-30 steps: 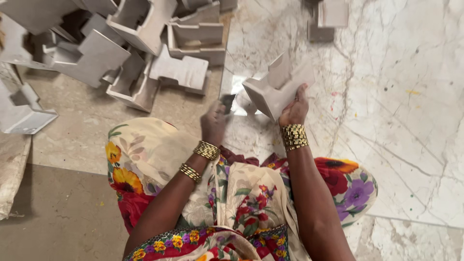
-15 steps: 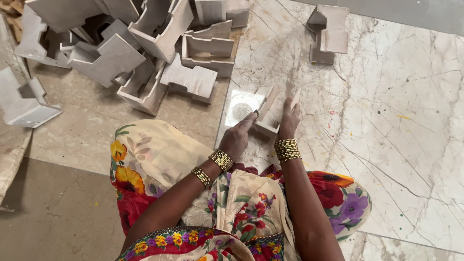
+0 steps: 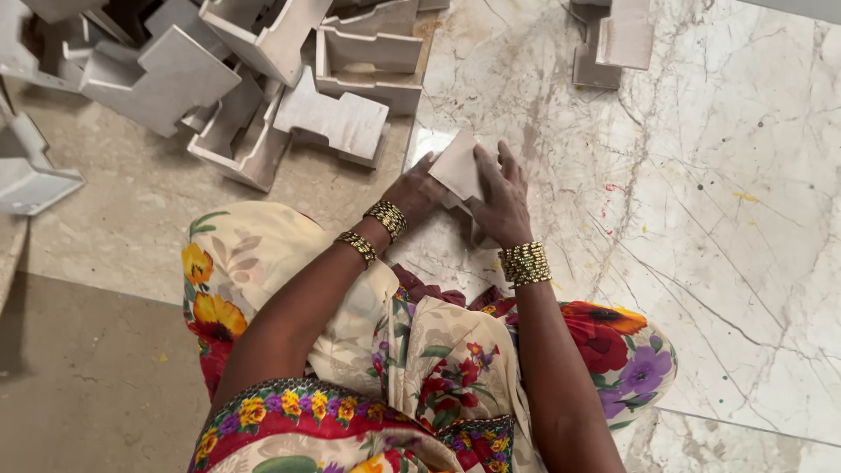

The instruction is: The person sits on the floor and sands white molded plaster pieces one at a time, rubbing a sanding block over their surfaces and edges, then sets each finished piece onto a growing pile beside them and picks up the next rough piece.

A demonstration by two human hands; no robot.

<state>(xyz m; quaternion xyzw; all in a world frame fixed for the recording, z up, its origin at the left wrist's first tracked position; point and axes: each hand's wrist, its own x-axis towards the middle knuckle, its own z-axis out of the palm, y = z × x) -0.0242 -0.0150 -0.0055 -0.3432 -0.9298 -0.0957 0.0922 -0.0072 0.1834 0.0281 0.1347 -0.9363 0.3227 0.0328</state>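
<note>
Nearest: the person's floral garment (image 3: 420,368) and gold bangles (image 3: 526,263). Middle: left hand (image 3: 416,194) and right hand (image 3: 501,203), fingers closed around a pale cardboard piece (image 3: 459,168) held just over the marble floor (image 3: 727,219). Beyond: a heap of grey moulded cardboard inserts (image 3: 263,79); two more (image 3: 613,44) lie well apart.

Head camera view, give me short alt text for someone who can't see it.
Both hands, left and right, press a pale flat piece onto a marble floor. A heap of similar grey notched pieces lies ahead to the left.
</note>
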